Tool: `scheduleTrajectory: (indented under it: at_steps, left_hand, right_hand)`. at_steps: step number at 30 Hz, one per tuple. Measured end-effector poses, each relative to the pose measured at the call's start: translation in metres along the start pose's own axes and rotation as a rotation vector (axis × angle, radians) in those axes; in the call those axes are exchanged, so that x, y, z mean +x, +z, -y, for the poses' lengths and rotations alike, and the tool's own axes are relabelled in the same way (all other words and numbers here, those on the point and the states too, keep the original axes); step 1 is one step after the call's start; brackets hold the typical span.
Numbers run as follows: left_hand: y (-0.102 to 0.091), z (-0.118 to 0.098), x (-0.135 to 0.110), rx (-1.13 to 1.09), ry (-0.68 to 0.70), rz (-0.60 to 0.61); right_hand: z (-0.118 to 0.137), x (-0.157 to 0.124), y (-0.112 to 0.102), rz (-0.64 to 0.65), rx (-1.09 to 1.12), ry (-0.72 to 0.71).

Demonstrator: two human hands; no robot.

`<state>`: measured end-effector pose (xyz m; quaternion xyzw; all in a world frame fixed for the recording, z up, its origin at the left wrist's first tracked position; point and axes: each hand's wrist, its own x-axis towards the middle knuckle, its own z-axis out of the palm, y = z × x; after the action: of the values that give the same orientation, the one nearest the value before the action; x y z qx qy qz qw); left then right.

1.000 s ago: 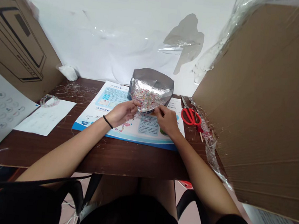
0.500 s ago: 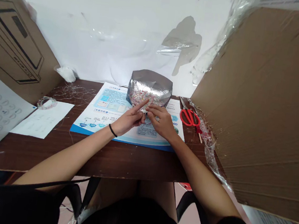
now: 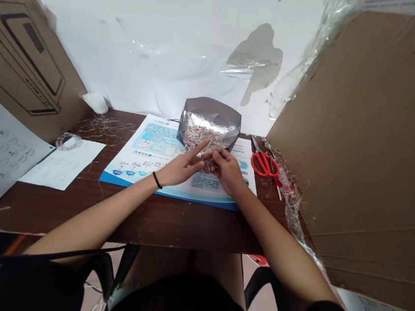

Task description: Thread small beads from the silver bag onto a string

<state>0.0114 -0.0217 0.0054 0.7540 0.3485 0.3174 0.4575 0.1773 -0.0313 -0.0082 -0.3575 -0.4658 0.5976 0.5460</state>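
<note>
Since the earlier frame, the left hand had opened out and the right had curled in closer to it. Cardboard (image 3: 364,142) walled the right of the bench (image 3: 148,223), where a printed mat (image 3: 145,144) lay with a silver pouch (image 3: 212,114) sitting on its far edge, mouth open and full of beads (image 3: 204,138). The left hand (image 3: 181,170) stood spread, holding nothing visible; the right hand (image 3: 226,171) was curled nearly shut, and its fingers hid whatever it might have held. Brushed by either hand, the slumped pouch could have tipped, spilling beads across the mat.
</note>
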Motion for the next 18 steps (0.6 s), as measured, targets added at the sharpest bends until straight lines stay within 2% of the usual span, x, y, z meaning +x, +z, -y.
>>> scheduleTrajectory:
  at_steps: [3, 4, 6, 8, 12, 15, 18]
  left_hand:
    - [-0.022, -0.01, 0.019, 0.423, -0.007, -0.162]
    - [-0.027, -0.011, 0.029, 0.492, 0.007, -0.141]
    - [-0.032, -0.01, 0.054, 0.583, 0.059, -0.027]
    - [-0.028, -0.005, 0.08, 0.65, 0.107, 0.049]
    - [-0.004, 0.005, 0.115, 0.802, 0.059, 0.167]
    - [0.007, 0.008, 0.124, 0.925, 0.058, 0.13]
    - [0.005, 0.009, 0.127, 0.925, 0.065, 0.066]
  right_hand:
    - [0.0, 0.011, -0.014, -0.187, 0.003, 0.01]
    - [0.0, 0.014, -0.019, -0.253, -0.056, -0.009]
    - [-0.003, 0.018, -0.026, -0.352, -0.217, -0.088]
    - [-0.005, 0.02, -0.03, -0.389, -0.349, -0.147]
    - [-0.009, 0.02, -0.033, -0.407, -0.475, -0.208]
    - [-0.012, 0.022, -0.035, -0.423, -0.502, -0.218]
    - [-0.015, 0.024, -0.038, -0.407, -0.519, -0.219]
